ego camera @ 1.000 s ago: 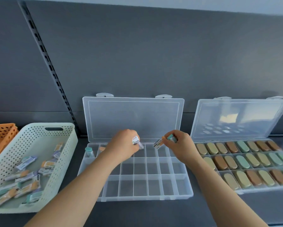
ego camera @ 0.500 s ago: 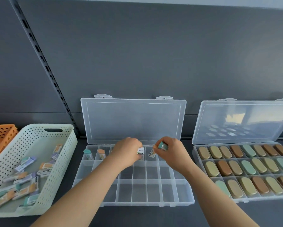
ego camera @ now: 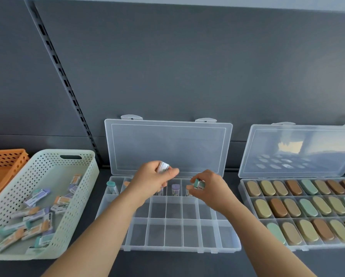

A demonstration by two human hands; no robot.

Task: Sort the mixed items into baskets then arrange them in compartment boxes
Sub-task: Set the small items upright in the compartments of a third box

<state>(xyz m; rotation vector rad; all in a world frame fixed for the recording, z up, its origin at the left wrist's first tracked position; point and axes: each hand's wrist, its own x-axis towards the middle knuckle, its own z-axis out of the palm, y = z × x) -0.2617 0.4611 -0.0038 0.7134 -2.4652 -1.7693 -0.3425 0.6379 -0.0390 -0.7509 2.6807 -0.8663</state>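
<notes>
A clear compartment box (ego camera: 167,247) lies open in front of me, its lid leaning on the wall. Small capped tubes stand in its back row: a teal-capped one (ego camera: 112,187) at the left, a purple-capped one (ego camera: 175,189) in the middle. My left hand (ego camera: 151,180) hovers over the back row and pinches a white-labelled tube (ego camera: 163,166). My right hand (ego camera: 208,186) grips a teal-capped tube (ego camera: 198,184) just above the back row, right of the purple one. A pale green basket (ego camera: 81,188) at the left holds several more tubes (ego camera: 37,198).
A second clear box (ego camera: 247,193) at the right is full of oval tan, brown and green cases, its lid up against the wall. An orange basket (ego camera: 5,156) sits at the far left. A grey slotted wall stands right behind the boxes.
A purple-capped tube now stands in the back row. My left hand has lifted a little with a white-labelled tube; my right hand has shifted right and lower with the teal-capped tube.
</notes>
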